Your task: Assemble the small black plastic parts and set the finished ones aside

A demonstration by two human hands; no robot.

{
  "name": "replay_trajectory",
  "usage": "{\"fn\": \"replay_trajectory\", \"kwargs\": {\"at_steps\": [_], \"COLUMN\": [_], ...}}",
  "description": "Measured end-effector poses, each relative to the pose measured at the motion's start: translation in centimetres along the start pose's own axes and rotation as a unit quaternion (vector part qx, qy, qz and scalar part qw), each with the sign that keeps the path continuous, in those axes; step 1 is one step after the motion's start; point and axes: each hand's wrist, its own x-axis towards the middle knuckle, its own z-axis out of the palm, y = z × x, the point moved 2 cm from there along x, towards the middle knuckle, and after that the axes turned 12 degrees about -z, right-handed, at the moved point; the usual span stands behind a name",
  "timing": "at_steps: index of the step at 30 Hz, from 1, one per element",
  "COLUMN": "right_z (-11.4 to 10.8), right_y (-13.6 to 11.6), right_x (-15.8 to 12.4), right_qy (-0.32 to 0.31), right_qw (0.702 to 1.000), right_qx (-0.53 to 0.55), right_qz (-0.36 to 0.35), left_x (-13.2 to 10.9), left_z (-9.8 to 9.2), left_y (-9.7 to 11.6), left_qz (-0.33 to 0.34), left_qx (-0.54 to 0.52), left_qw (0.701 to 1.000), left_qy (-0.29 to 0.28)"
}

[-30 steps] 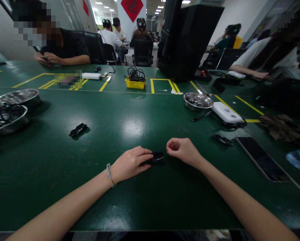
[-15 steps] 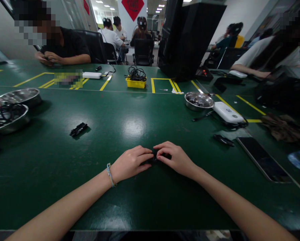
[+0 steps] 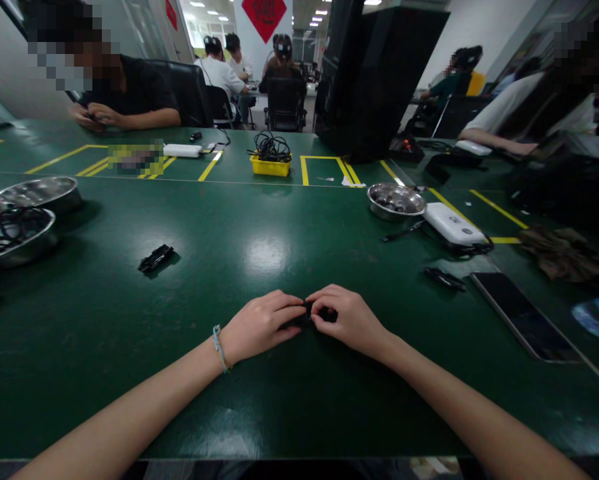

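Both hands meet low over the green table, around a small black part that is mostly covered by fingers. My left hand, with a thin blue bracelet at its wrist, is closed on this part from the left. On the other side my right hand curls thumb and index finger into a pinch at the part's right end; what lies between the fingertips is hidden. A similar-looking black piece lies to the left, and another black piece is to the right.
Steel bowls, one with black cables, stand at left. At right are a steel bowl of small parts, a white device and a phone. A yellow bin of cables sits farther back. People sit around the room.
The right hand's thumb and index finger have drawn closer together into a rounder pinch. My left hand stays in place on the black part.
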Motion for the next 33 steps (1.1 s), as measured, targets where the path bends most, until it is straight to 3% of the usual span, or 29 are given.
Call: {"fn": "replay_trajectory", "kwargs": {"at_steps": [11,21,33], "right_z": [-0.2,0.2,0.2], "right_y": [-0.4,-0.7,0.2], "right_x": [0.2,-0.5,-0.9], "right_qy": [-0.014,-0.015,-0.011], "right_qw": [0.999,0.989,0.987], "right_qx": [-0.028,-0.142,-0.132], "right_qz": [-0.012,-0.035,-0.091], "left_x": [0.0,0.0,0.2], "left_z": [0.0,0.1,-0.3], "left_y": [0.0,0.0,-0.1], "left_qz": [0.001,-0.001,-0.004], "left_qx": [0.001,0.013,0.055], "left_qw": [1.0,1.0,0.998], "left_qy": [0.0,0.013,0.01]}}
